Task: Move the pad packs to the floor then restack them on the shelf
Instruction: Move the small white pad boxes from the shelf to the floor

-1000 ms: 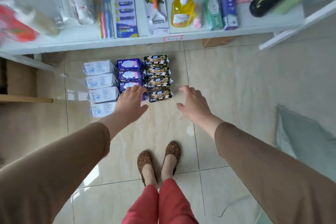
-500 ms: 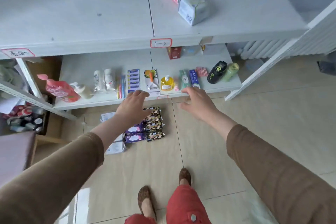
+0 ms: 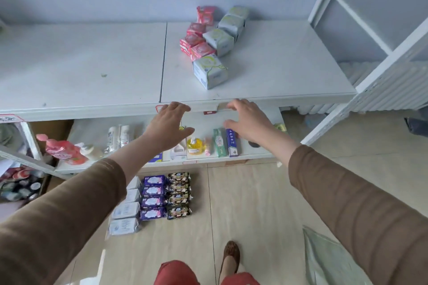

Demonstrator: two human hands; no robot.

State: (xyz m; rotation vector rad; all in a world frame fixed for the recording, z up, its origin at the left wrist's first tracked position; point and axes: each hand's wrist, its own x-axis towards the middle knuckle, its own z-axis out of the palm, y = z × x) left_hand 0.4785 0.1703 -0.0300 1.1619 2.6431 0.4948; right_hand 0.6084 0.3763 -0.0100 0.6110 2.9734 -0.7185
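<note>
Two rows of pad packs lie on the upper white shelf [image 3: 266, 69]: several red packs [image 3: 196, 40] and several grey-green packs [image 3: 218, 53]. More packs sit in three columns on the floor: white ones [image 3: 126, 211], purple ones [image 3: 154, 196] and black-and-yellow ones [image 3: 179, 194]. My left hand [image 3: 170, 126] and my right hand [image 3: 247, 121] are both raised with fingers spread, just below the front edge of the upper shelf. Neither hand holds anything.
The lower shelf [image 3: 97, 129] carries a pink bottle [image 3: 62, 149], a yellow soap bottle [image 3: 194, 144], tubes and boxes. A white frame [image 3: 379, 62] stands at the right. A pale plastic bag [image 3: 328, 259] lies on the tiled floor near my feet.
My view has tilted up from the floor packs to the upper shelf. Both empty hands have risen from above the floor packs to the upper shelf's front edge.
</note>
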